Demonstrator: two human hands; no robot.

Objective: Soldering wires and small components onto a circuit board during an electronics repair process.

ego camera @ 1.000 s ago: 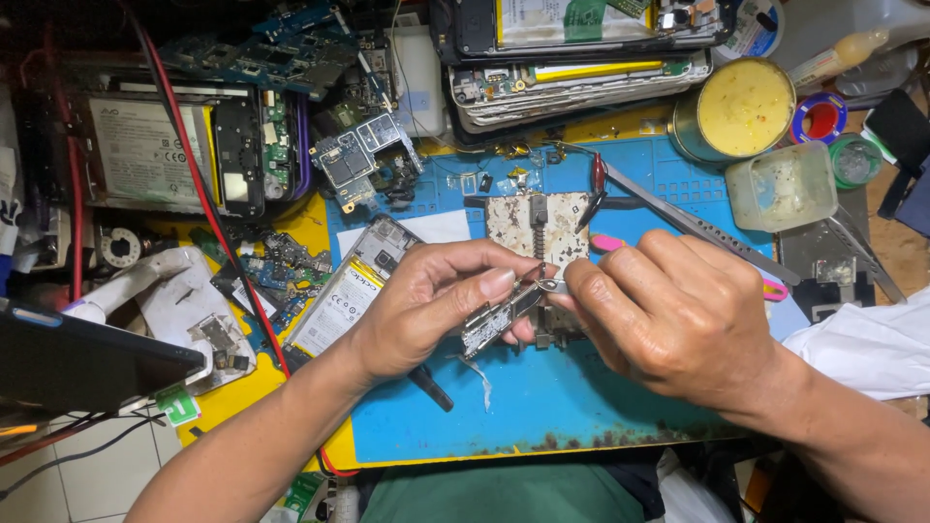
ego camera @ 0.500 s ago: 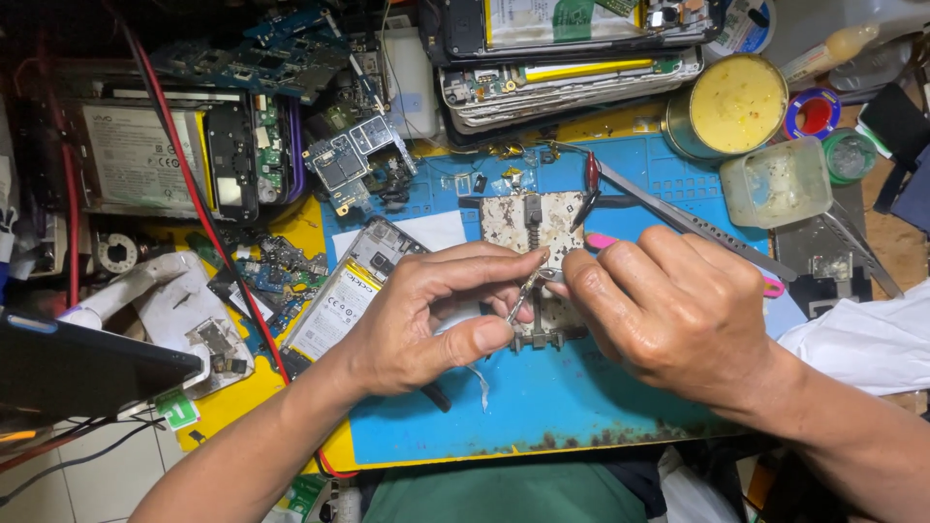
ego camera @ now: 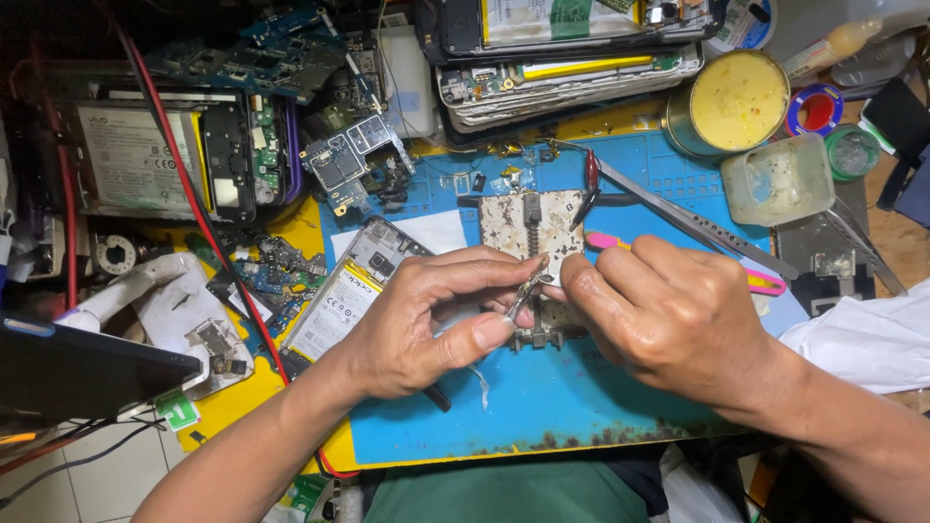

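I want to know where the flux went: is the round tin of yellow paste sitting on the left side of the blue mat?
No, the round tin of yellow paste sits at the upper right corner of the blue mat.

Small metal part [ego camera: 528, 288]: thin, silvery-grey strip, tilted diagonally, pinched between fingertips of left hand [ego camera: 426, 320] and right hand [ego camera: 668, 315]. Held just above a stained, speckled board holder [ego camera: 557, 228] on the blue mat [ego camera: 581, 407]. Finer detail unreadable.

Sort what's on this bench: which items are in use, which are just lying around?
In use: left hand, right hand, small metal part pinched between them, blue mat.

Lying about: yellow paste tin, opened phone, tweezers, circuit boards.
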